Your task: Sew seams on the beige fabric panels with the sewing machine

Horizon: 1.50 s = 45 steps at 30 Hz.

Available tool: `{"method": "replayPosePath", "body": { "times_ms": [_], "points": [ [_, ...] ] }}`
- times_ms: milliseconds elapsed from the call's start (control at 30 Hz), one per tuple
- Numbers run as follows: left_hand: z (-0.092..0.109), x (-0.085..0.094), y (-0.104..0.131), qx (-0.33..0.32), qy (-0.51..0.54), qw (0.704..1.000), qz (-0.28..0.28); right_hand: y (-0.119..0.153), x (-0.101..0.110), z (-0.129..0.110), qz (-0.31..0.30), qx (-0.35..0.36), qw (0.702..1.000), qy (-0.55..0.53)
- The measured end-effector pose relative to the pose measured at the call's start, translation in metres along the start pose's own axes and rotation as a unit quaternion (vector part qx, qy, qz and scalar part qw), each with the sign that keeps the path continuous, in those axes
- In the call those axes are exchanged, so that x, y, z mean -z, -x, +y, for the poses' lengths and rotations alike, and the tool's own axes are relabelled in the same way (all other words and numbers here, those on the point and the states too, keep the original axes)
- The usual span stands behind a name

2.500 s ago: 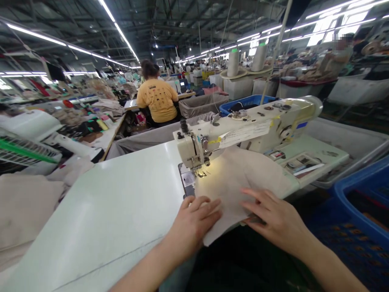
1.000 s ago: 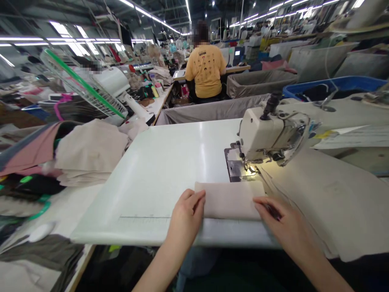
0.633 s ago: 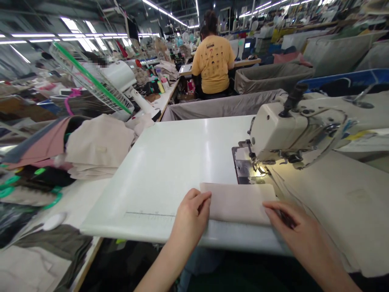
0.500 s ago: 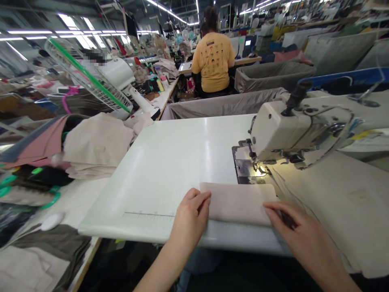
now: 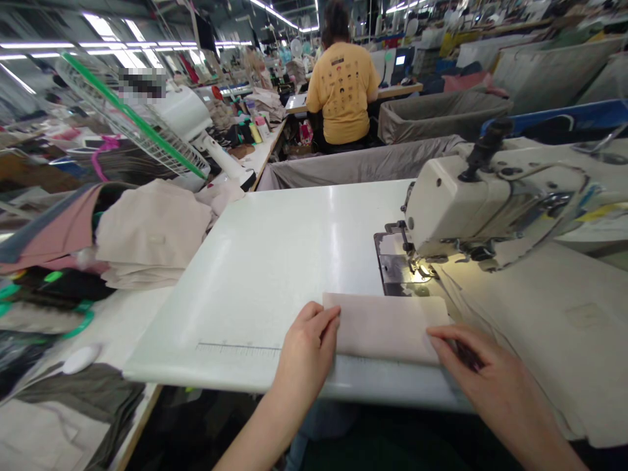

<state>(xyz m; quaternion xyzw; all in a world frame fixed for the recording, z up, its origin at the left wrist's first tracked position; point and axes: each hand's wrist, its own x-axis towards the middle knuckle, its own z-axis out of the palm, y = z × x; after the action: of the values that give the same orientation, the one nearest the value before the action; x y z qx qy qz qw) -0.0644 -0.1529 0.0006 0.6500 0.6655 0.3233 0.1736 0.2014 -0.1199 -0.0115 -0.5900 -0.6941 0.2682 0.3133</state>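
Note:
A light beige fabric piece (image 5: 383, 327) with straight edges lies flat near the front edge of the white sewing table (image 5: 265, 261). My left hand (image 5: 309, 347) pinches its left end between thumb and fingers. At the right end, my right hand (image 5: 475, 366) grips the fabric by its edge, thumb and forefinger together; something dark shows under the curled fingers, too hidden to name. Just beyond the fabric is the lit needle area of the sewing machine (image 5: 451, 209), with its metal plate (image 5: 392, 268). The fabric lies in front of that plate.
Stacked beige fabric (image 5: 152, 229) sits to the left, beside green-rimmed thread spools (image 5: 49, 307) and a white fan (image 5: 186, 118). More pale cloth (image 5: 549, 314) covers the right side. Ahead, a person in a yellow shirt (image 5: 343, 91) sits past a grey fabric bin (image 5: 353, 170).
The camera view has shifted slightly. Both hands keep their hold on the fabric, which stays in nearly the same place by the machine.

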Motion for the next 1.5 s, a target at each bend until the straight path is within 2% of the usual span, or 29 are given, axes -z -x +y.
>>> {"method": "replayPosePath", "body": {
  "times_ms": [433, 1000, 1167, 1300, 1500],
  "points": [
    [0.000, -0.001, -0.001, 0.004, -0.005, 1.000, -0.005, 0.001, -0.001, -0.001, 0.001, -0.014, 1.000, -0.004],
    [0.004, -0.003, -0.005, -0.005, -0.032, 0.999, -0.007, 0.001, -0.001, 0.001, 0.000, 0.003, 1.000, -0.004],
    [0.002, -0.001, -0.009, -0.028, -0.047, 0.998, -0.004, 0.000, -0.003, 0.000, 0.045, 0.002, 0.999, -0.020],
    [-0.004, 0.001, -0.012, -0.053, -0.046, 0.997, 0.011, -0.002, -0.004, -0.006, 0.031, 0.004, 0.999, -0.032],
    [-0.007, 0.004, -0.018, -0.072, -0.051, 0.996, 0.015, -0.006, -0.004, -0.012, 0.043, 0.002, 0.999, -0.026]
  ]
}}
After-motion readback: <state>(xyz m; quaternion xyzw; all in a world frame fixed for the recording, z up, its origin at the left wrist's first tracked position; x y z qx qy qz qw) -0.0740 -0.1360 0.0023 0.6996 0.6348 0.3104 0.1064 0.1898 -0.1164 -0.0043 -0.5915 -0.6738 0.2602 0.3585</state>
